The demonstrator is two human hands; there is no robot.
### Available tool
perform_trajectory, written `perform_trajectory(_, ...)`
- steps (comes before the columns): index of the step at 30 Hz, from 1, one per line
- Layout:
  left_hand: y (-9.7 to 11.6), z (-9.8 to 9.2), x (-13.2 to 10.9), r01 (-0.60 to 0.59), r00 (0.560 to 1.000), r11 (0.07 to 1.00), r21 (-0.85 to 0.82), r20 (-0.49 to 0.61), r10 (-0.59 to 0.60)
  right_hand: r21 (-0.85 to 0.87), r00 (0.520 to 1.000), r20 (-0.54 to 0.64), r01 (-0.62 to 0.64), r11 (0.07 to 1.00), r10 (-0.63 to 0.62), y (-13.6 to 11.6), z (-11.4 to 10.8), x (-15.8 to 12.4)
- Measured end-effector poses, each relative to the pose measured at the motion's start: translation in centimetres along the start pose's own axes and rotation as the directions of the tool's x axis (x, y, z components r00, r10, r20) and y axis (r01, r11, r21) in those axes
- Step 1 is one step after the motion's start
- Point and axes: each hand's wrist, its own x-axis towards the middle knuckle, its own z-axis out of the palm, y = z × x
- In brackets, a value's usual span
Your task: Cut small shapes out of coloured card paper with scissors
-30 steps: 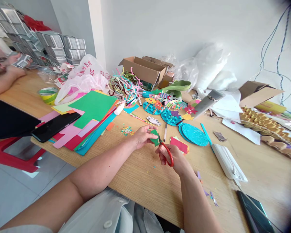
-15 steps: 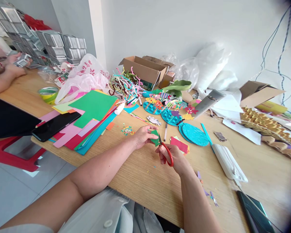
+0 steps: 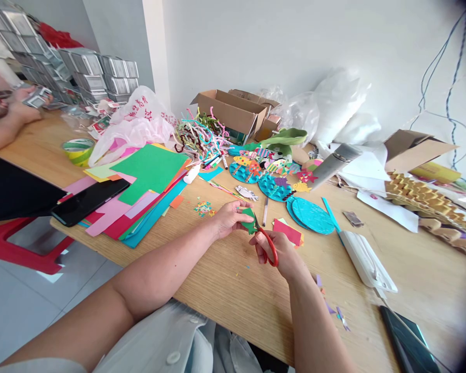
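My left hand (image 3: 228,218) pinches a small green paper shape (image 3: 249,221) just above the wooden table (image 3: 225,280). My right hand (image 3: 281,254) grips red-handled scissors (image 3: 267,245), whose blades meet the right edge of the green shape. Both hands are closed round what they hold. A red and yellow paper piece (image 3: 288,231) lies right beside my right hand.
A stack of coloured paper sheets (image 3: 143,186) and a black phone (image 3: 88,201) lie to the left. Blue paper discs (image 3: 310,214) with fish cut-outs, a pen (image 3: 264,211), pipe cleaners (image 3: 197,135), cardboard boxes (image 3: 229,111) and a white device (image 3: 367,259) crowd the far side. Another person's hands (image 3: 15,106) work at far left.
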Motion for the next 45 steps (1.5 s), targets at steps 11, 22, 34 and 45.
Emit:
perform_trajectory(11, -0.34, -0.34, 0.33, -0.006, 1.000, 1.000, 0.016, -0.018, 0.006, 0.002, 1.000, -0.005, 0.002, 1.000, -0.002, 0.01, 0.04, 0.02)
perform_trajectory(22, -0.38, -0.34, 0.28, 0.002, 1.000, 1.000, 0.006, 0.003, -0.002, -0.025, 1.000, -0.015, -0.014, 1.000, 0.013, -0.56, 0.11, -0.17)
perform_trajectory(34, -0.34, -0.27, 0.23, 0.012, 1.000, 1.000, 0.010, -0.010, -0.012, -0.020, 1.000, -0.018, -0.017, 1.000, 0.017, -0.36, 0.06, -0.06)
perform_trajectory(45, -0.51, -0.43, 0.36, 0.003, 1.000, 1.000, 0.014, -0.014, -0.003, 0.006, 0.999, -0.029, -0.031, 1.000, 0.031, -0.27, 0.11, -0.07)
